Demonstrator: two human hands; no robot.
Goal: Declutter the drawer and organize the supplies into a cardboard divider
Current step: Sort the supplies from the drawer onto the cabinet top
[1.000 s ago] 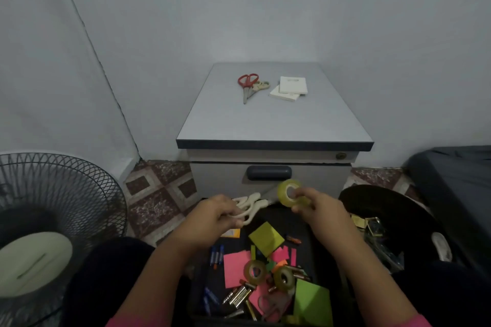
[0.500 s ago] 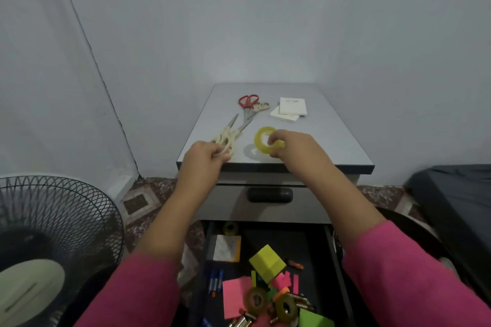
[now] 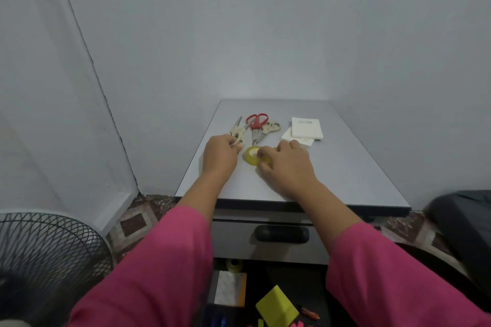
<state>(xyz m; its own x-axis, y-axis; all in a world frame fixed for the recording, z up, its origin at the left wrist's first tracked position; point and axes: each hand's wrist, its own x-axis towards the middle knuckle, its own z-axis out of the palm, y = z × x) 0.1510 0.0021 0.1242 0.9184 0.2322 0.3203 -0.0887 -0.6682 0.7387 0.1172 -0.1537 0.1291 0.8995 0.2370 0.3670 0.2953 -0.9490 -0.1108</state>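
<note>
**Parking scissors and tape on the surface**

Setting down two items on the surface (image 3: 345, 167) above the open drawer (image 3: 313, 287). Left hand (image 3: 220, 152) has fingers curled round the handles of the beige scissors (image 3: 237, 132); right hand (image 3: 285, 164) pinches the yellow tape roll (image 3: 252, 155), which sits between the two hands.

Risks, as I judge them:
- Tape looks tilted on its rim, not flat; released like that it could roll off the near edge, back into the drawer.
- Scissors tip lies close to the red scissors (image 3: 255, 125), just right of the left hand; pushing further could knock that pair.

Beige scissors: long axis runs away from the left hand, blades pointing to the back wall, leaning slightly right, handles nearest the person.
</note>
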